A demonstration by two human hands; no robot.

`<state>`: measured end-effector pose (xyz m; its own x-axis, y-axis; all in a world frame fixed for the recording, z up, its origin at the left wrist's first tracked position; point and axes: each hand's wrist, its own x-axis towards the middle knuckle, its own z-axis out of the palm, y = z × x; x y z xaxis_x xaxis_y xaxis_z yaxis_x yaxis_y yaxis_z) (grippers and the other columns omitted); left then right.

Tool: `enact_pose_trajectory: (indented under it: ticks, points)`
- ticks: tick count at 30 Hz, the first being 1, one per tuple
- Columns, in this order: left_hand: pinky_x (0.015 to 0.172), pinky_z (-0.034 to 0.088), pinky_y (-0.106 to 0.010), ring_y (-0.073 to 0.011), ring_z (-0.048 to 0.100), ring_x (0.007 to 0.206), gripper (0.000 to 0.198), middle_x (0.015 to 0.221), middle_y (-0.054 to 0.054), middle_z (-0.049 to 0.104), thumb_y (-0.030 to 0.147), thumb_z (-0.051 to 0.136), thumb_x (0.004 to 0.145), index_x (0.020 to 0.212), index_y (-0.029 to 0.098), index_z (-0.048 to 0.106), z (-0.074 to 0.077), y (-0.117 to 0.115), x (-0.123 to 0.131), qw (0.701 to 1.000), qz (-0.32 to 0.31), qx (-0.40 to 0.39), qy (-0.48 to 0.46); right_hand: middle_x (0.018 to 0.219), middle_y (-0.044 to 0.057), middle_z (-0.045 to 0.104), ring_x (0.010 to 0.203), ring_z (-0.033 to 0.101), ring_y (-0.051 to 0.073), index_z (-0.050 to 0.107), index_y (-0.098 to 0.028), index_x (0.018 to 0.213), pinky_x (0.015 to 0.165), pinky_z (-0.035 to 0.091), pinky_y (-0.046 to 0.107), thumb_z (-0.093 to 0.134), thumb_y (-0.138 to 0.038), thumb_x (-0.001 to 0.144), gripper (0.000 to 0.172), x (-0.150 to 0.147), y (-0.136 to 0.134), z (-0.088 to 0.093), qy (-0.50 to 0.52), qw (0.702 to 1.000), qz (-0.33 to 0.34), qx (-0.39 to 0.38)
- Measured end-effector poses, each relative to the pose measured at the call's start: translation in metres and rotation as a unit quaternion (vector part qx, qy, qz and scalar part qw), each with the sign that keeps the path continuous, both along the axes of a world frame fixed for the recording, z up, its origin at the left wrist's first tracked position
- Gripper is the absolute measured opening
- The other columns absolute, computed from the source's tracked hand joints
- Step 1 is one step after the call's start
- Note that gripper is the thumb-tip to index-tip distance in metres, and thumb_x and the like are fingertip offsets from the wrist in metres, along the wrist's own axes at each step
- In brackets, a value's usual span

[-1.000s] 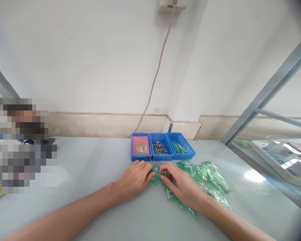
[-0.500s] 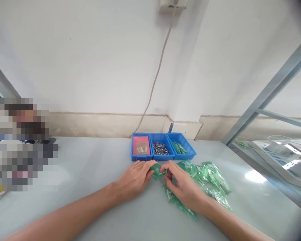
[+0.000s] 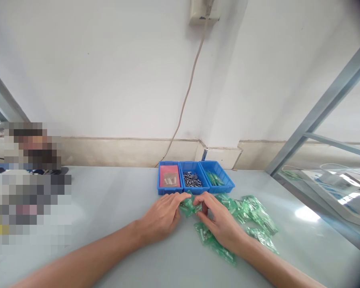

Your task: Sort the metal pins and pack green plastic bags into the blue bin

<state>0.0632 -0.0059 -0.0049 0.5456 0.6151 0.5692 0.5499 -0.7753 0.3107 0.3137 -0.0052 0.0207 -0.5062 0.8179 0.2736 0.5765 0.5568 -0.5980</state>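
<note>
Between my two hands, just in front of the blue bins, is a small green plastic bag [image 3: 188, 205]. My left hand [image 3: 162, 215] has its fingers pressed together at the bag's left side, the index finger reaching over its top. Thumb and index finger of my right hand [image 3: 217, 218] pinch the bag's right edge. More green bags [image 3: 252, 212] with small parts inside lie to the right of my right hand, and others [image 3: 216, 246] lie below it, partly covered by it.
Three joined blue bins stand behind my hands: the left one holds a pink sheet [image 3: 169, 170] and a small clear bag, the middle one metal pins [image 3: 192, 180], the right one green bags [image 3: 214, 178]. A blurred person [image 3: 33, 160] is at the far left.
My left thumb has moved off the front of the bag, and more of the bag shows between my hands. The view has tilted up slightly.
</note>
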Motion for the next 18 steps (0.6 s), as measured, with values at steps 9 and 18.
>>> enact_pose_trajectory:
  ticks: [9, 18]
  points:
    - [0.090, 0.053, -0.040, -0.0250, 0.066, 0.102, 0.030, 0.117, -0.008, 0.069, 0.015, 0.050, 0.105, 0.135, 0.022, 0.048, 0.0037, -0.0018, 0.0011, 1.000, 0.000, 0.005, 0.004, 0.107, 0.003, 0.062, 0.088, 0.059, 0.020, 0.056, -0.028, 0.114, 0.077, 0.050, 0.032, 0.047, -0.011, 0.103, 0.022, -0.0007, 0.0011, 0.0030, 0.013, 1.000, 0.011, -0.010]
    - [0.080, 0.048, -0.036, -0.0219, 0.059, 0.086, 0.016, 0.101, -0.005, 0.067, 0.030, 0.040, 0.115, 0.112, 0.020, 0.053, 0.0055, -0.0011, 0.0043, 0.999, 0.019, 0.033, 0.021, 0.102, 0.004, 0.061, 0.093, 0.059, 0.022, 0.059, -0.025, 0.104, 0.082, 0.050, 0.036, 0.041, -0.030, 0.115, 0.022, -0.0026, -0.0002, 0.0069, 0.010, 1.000, 0.026, 0.009]
